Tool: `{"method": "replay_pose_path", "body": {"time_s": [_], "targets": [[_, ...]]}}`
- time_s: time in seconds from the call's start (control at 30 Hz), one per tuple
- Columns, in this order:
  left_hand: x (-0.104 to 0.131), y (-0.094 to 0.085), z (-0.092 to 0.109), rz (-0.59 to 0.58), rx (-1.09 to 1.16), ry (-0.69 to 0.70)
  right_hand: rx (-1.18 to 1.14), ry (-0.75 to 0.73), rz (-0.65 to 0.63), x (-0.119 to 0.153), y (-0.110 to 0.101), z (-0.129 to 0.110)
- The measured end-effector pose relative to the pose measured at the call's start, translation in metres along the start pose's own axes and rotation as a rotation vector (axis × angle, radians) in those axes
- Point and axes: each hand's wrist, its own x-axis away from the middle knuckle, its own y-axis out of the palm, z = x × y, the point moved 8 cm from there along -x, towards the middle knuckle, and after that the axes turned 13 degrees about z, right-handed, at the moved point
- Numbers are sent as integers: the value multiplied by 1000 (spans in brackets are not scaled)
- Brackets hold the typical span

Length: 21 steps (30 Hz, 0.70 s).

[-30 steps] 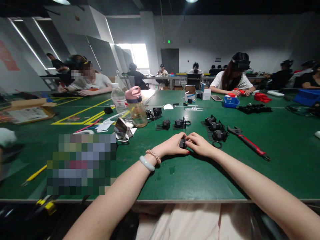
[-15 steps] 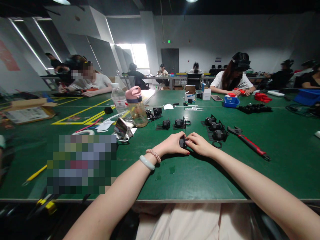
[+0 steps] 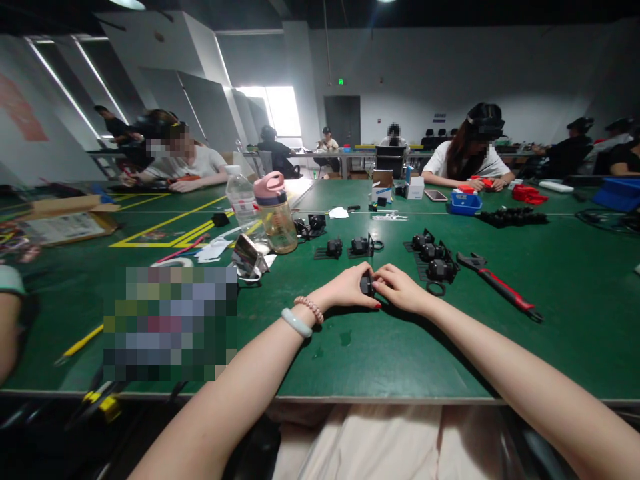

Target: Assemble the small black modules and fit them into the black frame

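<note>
Between thumb and fingers, my left hand (image 3: 349,287) grips a small black part (image 3: 367,285) just above the green table (image 3: 400,360). The fingertips of my right hand (image 3: 399,288) are pressed together at the right side of that same part. Behind my hands lie two black assemblies, one at the left (image 3: 334,248) and one nearer the middle (image 3: 360,246), with a black ring (image 3: 378,245) beside it. To the right sits a cluster of black assemblies (image 3: 439,269), with another black ring (image 3: 436,289) at its front.
An adjustable wrench with red handle (image 3: 507,293) lies at the right. A pink-lidded bottle (image 3: 277,220) and a phone on a stand (image 3: 249,257) are at the left. Across the table, a person (image 3: 475,150) sits behind a blue bin (image 3: 465,203). A neighbour's arm (image 3: 9,320) shows far left.
The view has shifted slightly, and more of the neighbour's arm shows at the left edge. Both my hands stay at the small black part with little visible movement.
</note>
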Motion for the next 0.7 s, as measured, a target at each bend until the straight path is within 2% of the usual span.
{"method": "replay_pose_path", "body": {"time_s": [0.7], "targets": [[3, 2, 2, -8, 32, 17, 7, 8, -13, -2, 1, 1]]}}
